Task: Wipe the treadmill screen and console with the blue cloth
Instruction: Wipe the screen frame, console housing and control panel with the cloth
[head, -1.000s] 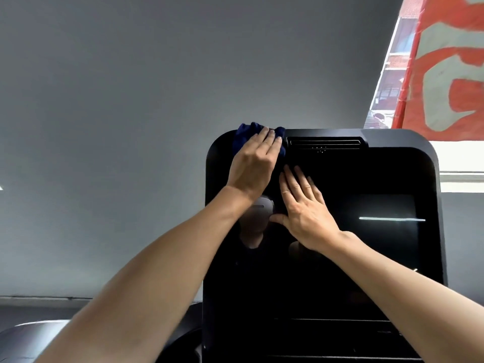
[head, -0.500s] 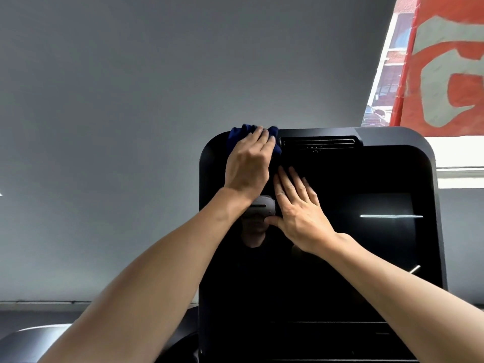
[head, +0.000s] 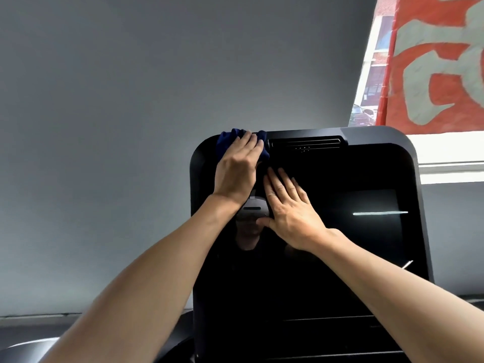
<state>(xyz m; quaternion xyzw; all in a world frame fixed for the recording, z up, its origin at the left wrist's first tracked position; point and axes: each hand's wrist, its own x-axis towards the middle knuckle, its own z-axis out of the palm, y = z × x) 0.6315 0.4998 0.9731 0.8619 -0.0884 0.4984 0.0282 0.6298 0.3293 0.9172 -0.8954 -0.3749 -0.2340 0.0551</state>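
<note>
The black treadmill screen (head: 340,244) fills the lower middle of the head view, framed by a dark console (head: 379,134) with a vent slot at its top. My left hand (head: 237,169) presses the bunched blue cloth (head: 227,140) flat against the console's top left corner, fingers straight over it. Most of the cloth is hidden under that hand. My right hand (head: 288,208) lies flat on the glass just below and to the right, fingers spread and straight, holding nothing.
A grey wall (head: 157,100) stands behind the console. At the upper right hangs a red and white banner (head: 432,61) beside a window (head: 366,74). A rounded grey part of the machine (head: 26,347) shows at the lower left.
My left hand has slid the cloth a little to the left along the console's top edge. The right hand stays flat on the screen in about the same spot.
</note>
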